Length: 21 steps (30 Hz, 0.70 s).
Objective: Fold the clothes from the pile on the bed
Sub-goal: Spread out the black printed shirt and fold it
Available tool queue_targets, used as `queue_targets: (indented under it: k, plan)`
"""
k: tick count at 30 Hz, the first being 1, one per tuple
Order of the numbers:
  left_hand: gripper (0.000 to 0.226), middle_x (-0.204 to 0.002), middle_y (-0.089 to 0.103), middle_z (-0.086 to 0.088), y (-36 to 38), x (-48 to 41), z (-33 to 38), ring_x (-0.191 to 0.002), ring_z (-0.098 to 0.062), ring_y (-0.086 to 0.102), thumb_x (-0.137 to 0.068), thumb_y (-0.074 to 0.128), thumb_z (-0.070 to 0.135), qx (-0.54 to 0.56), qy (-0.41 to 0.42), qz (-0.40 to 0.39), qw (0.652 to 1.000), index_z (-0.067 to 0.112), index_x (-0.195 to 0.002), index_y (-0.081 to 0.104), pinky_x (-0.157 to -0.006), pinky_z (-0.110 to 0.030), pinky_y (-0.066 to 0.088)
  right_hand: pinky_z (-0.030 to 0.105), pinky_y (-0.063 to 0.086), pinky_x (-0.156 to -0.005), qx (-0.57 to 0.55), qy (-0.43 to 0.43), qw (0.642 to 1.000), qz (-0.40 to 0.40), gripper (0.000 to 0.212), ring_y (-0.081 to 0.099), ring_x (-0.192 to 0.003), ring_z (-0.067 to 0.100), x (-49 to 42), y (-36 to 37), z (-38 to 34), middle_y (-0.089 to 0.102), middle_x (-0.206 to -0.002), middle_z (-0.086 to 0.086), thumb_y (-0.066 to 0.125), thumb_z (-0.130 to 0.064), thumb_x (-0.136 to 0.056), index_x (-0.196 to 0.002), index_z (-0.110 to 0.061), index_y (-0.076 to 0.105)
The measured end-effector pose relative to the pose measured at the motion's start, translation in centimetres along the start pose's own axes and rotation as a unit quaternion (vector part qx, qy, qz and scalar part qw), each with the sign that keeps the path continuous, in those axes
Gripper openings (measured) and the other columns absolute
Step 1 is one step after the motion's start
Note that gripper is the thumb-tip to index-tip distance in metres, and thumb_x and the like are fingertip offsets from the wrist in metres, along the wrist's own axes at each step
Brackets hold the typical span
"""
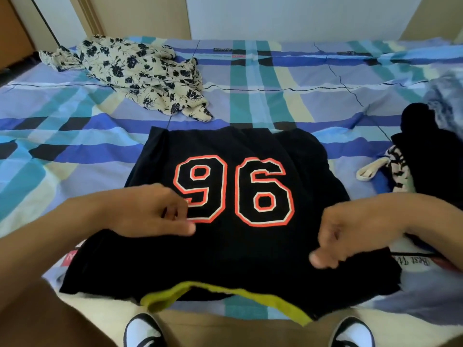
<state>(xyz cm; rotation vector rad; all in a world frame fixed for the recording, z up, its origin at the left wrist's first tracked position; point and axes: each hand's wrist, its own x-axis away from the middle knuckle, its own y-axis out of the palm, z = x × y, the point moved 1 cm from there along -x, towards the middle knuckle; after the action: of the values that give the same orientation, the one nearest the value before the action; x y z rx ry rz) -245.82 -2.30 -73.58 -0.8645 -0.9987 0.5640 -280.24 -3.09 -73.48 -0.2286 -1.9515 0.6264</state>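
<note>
A black T-shirt [225, 259] with a large orange-and-white "96" lies spread flat on the plaid bed sheet [275, 96]. Its yellow-green collar [162, 299] hangs over the near edge of the bed. My left hand [150, 211] hovers over the shirt's left side by the "9", fingers loosely curled and thumb out, holding nothing. My right hand [350, 236] is over the shirt's right side, fingers also loosely curled and empty. A crumpled cream garment with dark flowers [140, 73] lies at the far left of the bed.
At the right edge sits a pile of clothes: black items [431, 159], a black-and-white striped piece with a cream strap [398, 169] and a blue mottled fabric [446, 101]. Walls stand behind the bed. My shoes [142, 331] show below the bed's edge.
</note>
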Motion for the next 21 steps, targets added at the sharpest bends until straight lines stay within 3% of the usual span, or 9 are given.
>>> queue_targets:
  k: [2, 4, 8, 12, 14, 16, 19, 21]
  plan:
    - [0.039, -0.086, 0.059, 0.018, -0.8, -2.2, -1.6, -0.081, 0.003, 0.055, -0.08, 0.045, 0.075, -0.019, -0.011, 0.1, 0.995, 0.041, -0.089, 0.061, -0.075, -0.028, 0.05, 0.023, 0.052, -0.072, 0.023, 0.041, 0.99, 0.134, 0.05, 0.064, -0.068, 0.003, -1.2, -1.8, 0.6, 0.071, -0.075, -0.007, 0.054, -0.076, -0.08, -0.069, -0.029, 0.069]
    - [0.036, -0.096, 0.054, 0.017, -1.5, -4.7, -3.3, -0.091, 0.001, 0.051, -0.082, 0.048, 0.069, -0.026, -0.041, 0.186, 0.981, 0.041, -0.101, 0.06, -0.083, -0.034, 0.049, 0.035, 0.056, -0.08, 0.019, 0.084, 0.953, 0.29, 0.04, 0.065, -0.074, 0.006, -2.8, -4.0, 1.8, 0.07, -0.077, -0.007, 0.061, -0.068, -0.082, -0.073, -0.029, 0.067]
    - [0.047, -0.121, 0.054, -0.011, -2.8, -9.3, -7.1, -0.117, -0.033, 0.049, -0.09, 0.059, 0.049, -0.014, -0.146, 0.314, 0.938, 0.018, -0.126, 0.058, -0.098, -0.049, 0.045, 0.047, 0.051, -0.092, -0.095, 0.126, 0.863, 0.48, 0.031, 0.062, -0.095, 0.023, -6.0, -8.5, 5.4, 0.067, -0.099, -0.001, 0.068, -0.053, -0.085, -0.095, -0.025, 0.06]
    - [0.05, -0.134, 0.047, -0.021, -3.6, -12.3, -10.6, -0.127, -0.043, 0.04, -0.094, 0.055, 0.046, 0.039, -0.271, 0.369, 0.888, 0.015, -0.135, 0.053, -0.102, -0.055, 0.039, 0.034, 0.04, -0.089, -0.214, 0.17, 0.82, 0.504, 0.051, 0.054, -0.119, 0.029, -8.9, -10.8, 8.6, 0.058, -0.13, 0.01, 0.065, -0.047, -0.091, -0.128, -0.016, 0.051]
    - [0.049, -0.136, 0.05, -0.021, -3.9, -13.1, -12.0, -0.128, -0.044, 0.043, -0.096, 0.054, 0.046, 0.101, -0.284, 0.376, 0.876, 0.015, -0.134, 0.054, -0.102, -0.056, 0.041, 0.031, 0.037, -0.088, -0.291, 0.162, 0.812, 0.479, 0.055, 0.054, -0.119, 0.026, -10.3, -11.3, 9.5, 0.057, -0.131, 0.009, 0.063, -0.047, -0.092, -0.134, -0.014, 0.05]
    - [0.041, -0.131, 0.06, -0.019, -4.0, -13.7, -13.3, -0.122, -0.041, 0.052, -0.097, 0.055, 0.043, 0.148, -0.271, 0.381, 0.872, 0.014, -0.126, 0.06, -0.097, -0.051, 0.045, 0.03, 0.039, -0.085, -0.349, 0.142, 0.801, 0.465, 0.047, 0.057, -0.107, 0.022, -11.3, -11.6, 10.0, 0.061, -0.116, 0.004, 0.064, -0.047, -0.092, -0.125, -0.015, 0.057]
    - [0.033, -0.119, 0.068, -0.018, -4.0, -14.2, -14.5, -0.113, -0.039, 0.059, -0.098, 0.057, 0.036, 0.158, -0.229, 0.385, 0.88, 0.011, -0.116, 0.068, -0.092, -0.048, 0.048, 0.026, 0.041, -0.067, -0.356, 0.112, 0.784, 0.496, 0.022, 0.061, -0.086, 0.017, -12.2, -12.6, 10.5, 0.066, -0.089, 0.0, 0.067, -0.037, -0.092, -0.094, -0.015, 0.067]
    - [0.031, -0.114, 0.069, -0.019, -4.1, -14.4, -15.2, -0.109, -0.039, 0.061, -0.098, 0.058, 0.032, 0.155, -0.211, 0.396, 0.88, 0.007, -0.112, 0.069, -0.092, -0.047, 0.048, 0.022, 0.039, -0.059, -0.379, 0.093, 0.755, 0.527, 0.018, 0.056, -0.073, 0.013, -12.2, -13.4, 11.1, 0.063, -0.077, 0.0, 0.069, -0.028, -0.091, -0.079, -0.015, 0.067]
